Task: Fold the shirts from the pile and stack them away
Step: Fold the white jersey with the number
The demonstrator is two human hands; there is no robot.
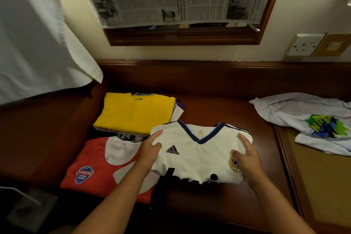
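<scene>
A folded white football jersey is held at both short ends above the dark wooden desk, its long axis lying from 9 to 3 o'clock, collar turned toward 12. The left hand is seen gripping the jersey's 9 o'clock edge, thumb on top and fingers tucked beneath; the right hand is curled over the 3 o'clock edge beside the club crest. Neither grip is wide: both are closed on the cloth, and whether the jersey is resting on the desk or lifted just clear cannot be told.

Just at 9 o'clock from the jersey, and partly under its edge, a red and white shirt is laid flat. Further off, at 10 to 11 o'clock from the grips, the stack of folded shirts is topped by a yellow shirt, its near corner just beside the jersey's far left corner. That stack is judged the likely destination, the left hand being the nearer; a short carry up and to 10 o'clock would be called for. Open desk is left at 12 to 1 o'clock. At 2 o'clock, well apart, a crumpled white printed shirt remains unfolded, draped over the desk's edge onto a lighter surface
</scene>
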